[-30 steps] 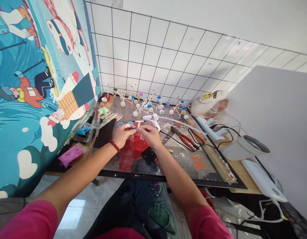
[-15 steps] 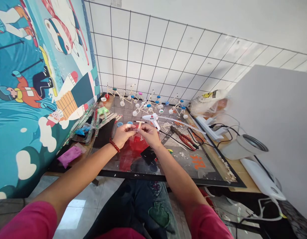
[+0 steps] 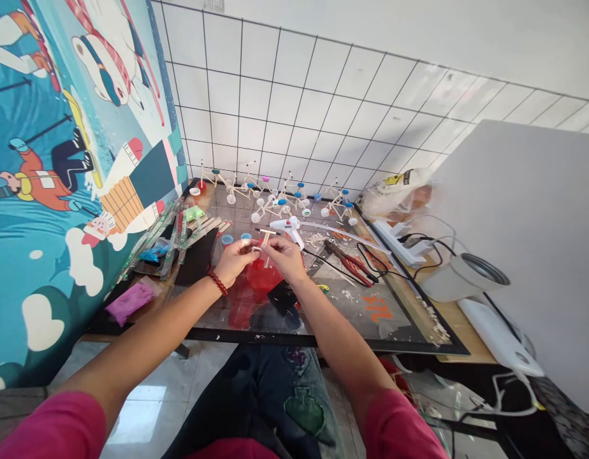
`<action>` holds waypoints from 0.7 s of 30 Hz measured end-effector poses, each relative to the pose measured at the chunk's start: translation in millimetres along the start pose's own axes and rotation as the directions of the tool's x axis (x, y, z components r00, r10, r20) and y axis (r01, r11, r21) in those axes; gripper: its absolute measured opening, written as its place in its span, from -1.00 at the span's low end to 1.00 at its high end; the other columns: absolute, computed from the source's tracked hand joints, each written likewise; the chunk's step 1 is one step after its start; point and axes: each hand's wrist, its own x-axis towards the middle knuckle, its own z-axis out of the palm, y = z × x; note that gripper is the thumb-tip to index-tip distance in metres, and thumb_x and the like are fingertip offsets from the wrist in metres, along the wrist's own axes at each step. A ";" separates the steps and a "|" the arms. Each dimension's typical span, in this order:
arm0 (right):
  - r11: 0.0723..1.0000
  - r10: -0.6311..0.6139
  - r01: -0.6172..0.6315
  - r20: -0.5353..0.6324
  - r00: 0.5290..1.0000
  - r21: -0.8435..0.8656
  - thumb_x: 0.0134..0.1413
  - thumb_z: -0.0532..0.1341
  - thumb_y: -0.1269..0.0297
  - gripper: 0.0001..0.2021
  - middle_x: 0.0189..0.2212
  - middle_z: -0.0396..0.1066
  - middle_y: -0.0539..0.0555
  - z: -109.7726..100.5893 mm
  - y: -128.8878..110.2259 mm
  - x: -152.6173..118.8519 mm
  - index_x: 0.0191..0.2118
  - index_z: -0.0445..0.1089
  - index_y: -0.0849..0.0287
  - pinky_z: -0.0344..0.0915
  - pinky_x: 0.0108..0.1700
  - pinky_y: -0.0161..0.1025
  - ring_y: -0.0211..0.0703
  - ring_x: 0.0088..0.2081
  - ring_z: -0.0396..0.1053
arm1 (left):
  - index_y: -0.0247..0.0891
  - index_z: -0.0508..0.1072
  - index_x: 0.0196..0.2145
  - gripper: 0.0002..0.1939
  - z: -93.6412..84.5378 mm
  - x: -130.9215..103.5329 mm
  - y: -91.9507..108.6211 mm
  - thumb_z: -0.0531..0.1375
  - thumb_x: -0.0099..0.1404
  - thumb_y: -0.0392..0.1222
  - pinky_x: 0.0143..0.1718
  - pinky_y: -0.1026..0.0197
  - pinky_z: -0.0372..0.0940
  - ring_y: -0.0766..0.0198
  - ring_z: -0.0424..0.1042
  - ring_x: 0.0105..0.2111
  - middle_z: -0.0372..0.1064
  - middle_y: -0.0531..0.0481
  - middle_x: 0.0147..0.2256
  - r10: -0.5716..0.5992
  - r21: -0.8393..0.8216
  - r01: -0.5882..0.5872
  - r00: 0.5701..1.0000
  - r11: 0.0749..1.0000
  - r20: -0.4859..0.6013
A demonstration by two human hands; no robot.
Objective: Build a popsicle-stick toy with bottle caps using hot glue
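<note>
Both hands meet over the middle of the glass-topped table (image 3: 342, 325). My left hand (image 3: 234, 260), with a red bead bracelet at the wrist, pinches the left side of a small wooden stick frame (image 3: 267, 237). My right hand (image 3: 283, 257) closes its fingers on the right side of the same frame. A crosspiece with dark ends tops the frame, and a pale stick end shows below the fingers. Just beyond my right hand lies a white glue gun (image 3: 289, 228). Two blue caps (image 3: 227, 240) sit beyond my left hand.
Several stick models with coloured caps (image 3: 282, 202) line the back. Red-handled pliers (image 3: 354, 264), a cable and wood scraps lie right. Wrapped sticks (image 3: 173, 242) and a pink packet (image 3: 130, 303) lie left. A power strip (image 3: 405, 245) and grey lamp (image 3: 461, 278) stand at the right edge.
The view has shifted slightly, so the scene sits a little further left. Both hands still hold the stick frame, which shows slightly more clearly between the fingers.
</note>
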 end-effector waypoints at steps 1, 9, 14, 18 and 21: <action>1.000 -0.007 0.007 0.000 1.000 -0.011 -0.10 0.34 0.03 -0.76 -0.45 0.50 0.04 0.2 -0.2 -0.2 -0.47 0.50 0.11 0.32 -0.28 -0.21 -0.13 -0.36 0.39 | -0.32 0.58 -0.29 -0.65 -0.2 0.0 -0.1 0.45 -0.11 -0.28 -0.24 0.25 0.30 0.30 0.45 -0.36 0.53 -0.01 -0.37 -0.012 -0.003 0.012 1.000 1.000 0.005; 0.999 -0.045 0.045 0.021 0.999 -0.019 -0.07 0.35 0.03 -0.77 -0.35 0.57 0.06 1.9 8.8 0.4 -0.39 0.58 0.08 0.37 -0.06 -0.12 -0.06 -0.23 0.47 | -0.31 0.60 -0.39 -0.72 1.2 0.1 0.8 0.46 -0.08 -0.14 -0.32 0.23 0.31 0.27 0.44 -0.42 0.49 -0.01 -0.47 -0.024 -0.049 0.024 1.000 0.998 0.000; 0.997 -0.040 0.038 0.020 0.999 0.061 -0.02 0.35 0.02 -0.72 -0.17 0.57 0.09 1.0 11.5 1.4 -0.23 0.58 0.05 0.34 0.06 -0.07 -0.04 -0.11 0.48 | -0.31 0.60 -0.44 -0.74 2.0 1.6 -0.6 0.46 -0.10 -0.14 -0.40 0.23 0.31 0.28 0.42 -0.49 0.47 0.00 -0.52 -0.047 -0.056 0.044 0.998 0.997 -0.052; 0.998 -0.002 0.003 -0.021 1.000 0.065 -0.07 0.37 0.02 -0.62 -0.28 0.53 0.06 -0.1 10.4 2.3 -0.13 0.54 0.08 0.39 -0.08 -0.11 -0.10 -0.24 0.45 | -0.29 0.60 -0.45 -0.78 1.9 1.4 -0.8 0.45 -0.10 -0.17 -0.44 0.25 0.29 0.30 0.39 -0.52 0.46 0.02 -0.54 -0.056 -0.061 0.051 0.995 0.997 -0.083; 0.997 -0.043 0.048 -0.088 0.995 0.060 -0.08 0.36 0.01 -0.56 -0.31 0.49 0.05 -0.9 9.0 3.1 -0.07 0.51 0.07 0.39 -0.09 -0.12 -0.12 -0.25 0.43 | -0.29 0.60 -0.46 -0.81 1.1 1.9 -1.2 0.44 -0.10 -0.21 -0.46 0.26 0.27 0.30 0.38 -0.53 0.46 0.02 -0.54 -0.066 -0.059 0.060 0.992 0.996 -0.106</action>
